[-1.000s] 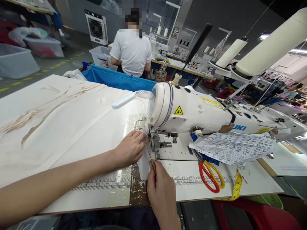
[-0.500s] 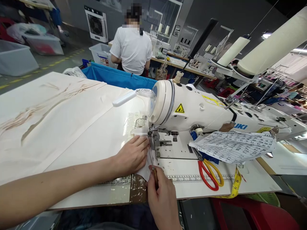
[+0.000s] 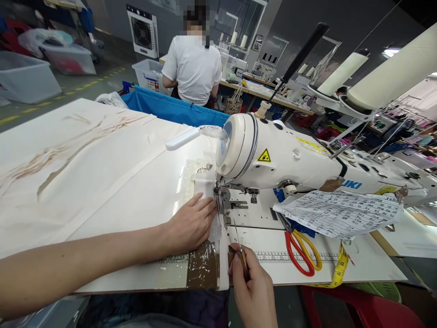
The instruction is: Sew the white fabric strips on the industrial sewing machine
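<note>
My left hand (image 3: pixel 191 223) lies flat, fingers stretched out, on a small white fabric piece (image 3: pixel 205 187) beside the presser foot of the white sewing machine (image 3: pixel 276 150). From there a narrow white strip (image 3: pixel 223 259) runs down to the table's front edge. My right hand (image 3: pixel 254 284) is closed around the wooden handle of an awl (image 3: pixel 243 263), whose thin metal point slants up toward the machine bed, apart from the foot. Right fingertips are close to the strip; whether they pinch it, I cannot tell.
Large cream fabric (image 3: pixel 102 173) covers the table's left side. Red-and-yellow scissors (image 3: pixel 300 250), a yellow tape measure (image 3: pixel 339 269) and a handwritten sheet (image 3: pixel 341 212) are at right. Thread cones (image 3: pixel 344 73) stand above. Beyond a blue cloth bin (image 3: pixel 170 107) sits a person (image 3: pixel 194 68).
My right hand has moved right with the awl, its point drawing away from my left fingers. The white strip now shows down to the front edge. My left hand stays by the foot.
</note>
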`<state>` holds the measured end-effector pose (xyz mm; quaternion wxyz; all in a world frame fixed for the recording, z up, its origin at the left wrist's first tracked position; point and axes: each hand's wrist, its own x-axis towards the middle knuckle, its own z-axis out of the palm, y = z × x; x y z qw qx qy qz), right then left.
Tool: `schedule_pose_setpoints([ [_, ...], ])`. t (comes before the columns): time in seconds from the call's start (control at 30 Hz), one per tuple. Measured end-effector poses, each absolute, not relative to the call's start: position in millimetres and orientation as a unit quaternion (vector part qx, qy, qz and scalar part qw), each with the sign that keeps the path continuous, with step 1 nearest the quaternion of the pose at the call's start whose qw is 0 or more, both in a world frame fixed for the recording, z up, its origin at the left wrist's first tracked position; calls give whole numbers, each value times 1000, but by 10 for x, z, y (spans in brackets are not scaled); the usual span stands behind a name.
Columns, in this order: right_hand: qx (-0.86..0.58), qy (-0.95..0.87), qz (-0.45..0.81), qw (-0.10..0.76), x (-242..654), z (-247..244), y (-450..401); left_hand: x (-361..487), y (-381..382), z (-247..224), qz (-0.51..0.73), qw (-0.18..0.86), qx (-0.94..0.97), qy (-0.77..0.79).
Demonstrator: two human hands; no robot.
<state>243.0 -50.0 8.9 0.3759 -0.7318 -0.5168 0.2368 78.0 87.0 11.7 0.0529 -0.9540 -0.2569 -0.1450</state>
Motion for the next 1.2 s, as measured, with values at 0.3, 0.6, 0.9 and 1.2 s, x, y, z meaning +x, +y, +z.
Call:
schedule_pose_setpoints([
  [0.3,-742,-491,256,379,2410,106,-489,782,854,114,-149,43,-953,-261],
  [0.6,-762,-461,271,365,2403,123,-501,774,844,109,-128,39,-958,-252],
  [0.9,-764,-457,241,387,2427,53,-534,776,853,99,-135,27,-955,-263],
  [1.2,-726,-451,234,464,2255,95,-487,779,950,89,-140,31,-953,-266],
])
